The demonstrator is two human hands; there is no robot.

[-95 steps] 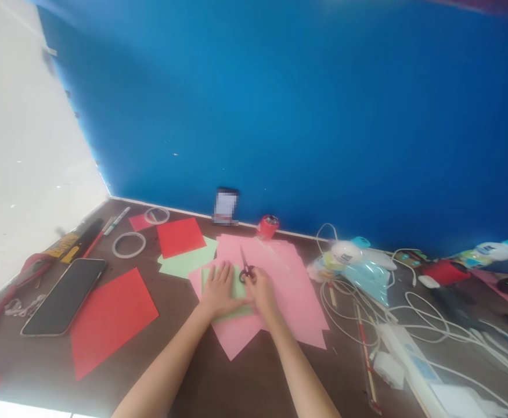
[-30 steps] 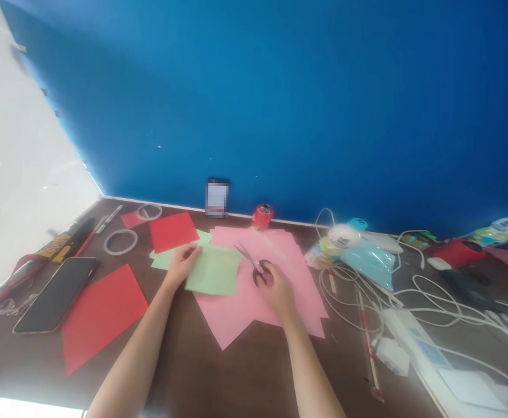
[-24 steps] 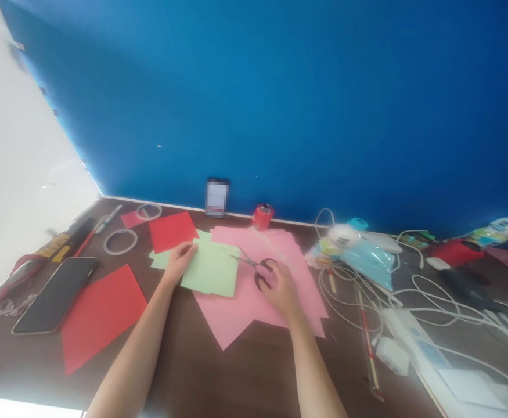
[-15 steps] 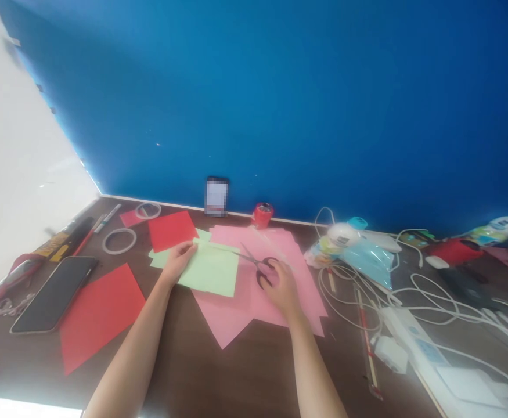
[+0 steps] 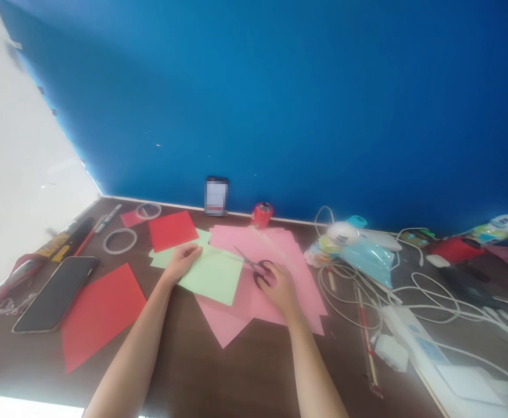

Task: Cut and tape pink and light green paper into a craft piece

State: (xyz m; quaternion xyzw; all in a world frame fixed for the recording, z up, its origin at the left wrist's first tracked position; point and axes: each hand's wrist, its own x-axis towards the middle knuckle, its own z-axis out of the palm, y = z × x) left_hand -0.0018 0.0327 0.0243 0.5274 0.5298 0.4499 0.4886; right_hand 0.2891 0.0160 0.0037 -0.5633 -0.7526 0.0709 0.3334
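My left hand (image 5: 183, 261) pinches the upper left corner of a light green sheet of paper (image 5: 214, 276). In my right hand (image 5: 282, 290) is a pair of black-handled scissors (image 5: 259, 270), fingers in the loops and blades parted. One blade lies along the green sheet near its upper right corner; whether it is cutting the paper I cannot make out. Several pink sheets (image 5: 280, 244) lie fanned out beneath. Another green piece (image 5: 160, 259) shows behind my left hand, partly under a red sheet (image 5: 173, 230).
To the left lie a larger red sheet (image 5: 105, 316), a dark phone (image 5: 56, 295) and a tape roll (image 5: 120, 241). A red round item (image 5: 262, 215) and an upright phone (image 5: 216, 197) stand by the blue wall. Tangled white cables (image 5: 436, 302) and a power strip (image 5: 414, 337) occupy the right.
The green sheet has turned slightly, its right end moving right and down. My left hand has shifted a little to the right. The scissors' blades have opened wider and their tips have moved slightly.
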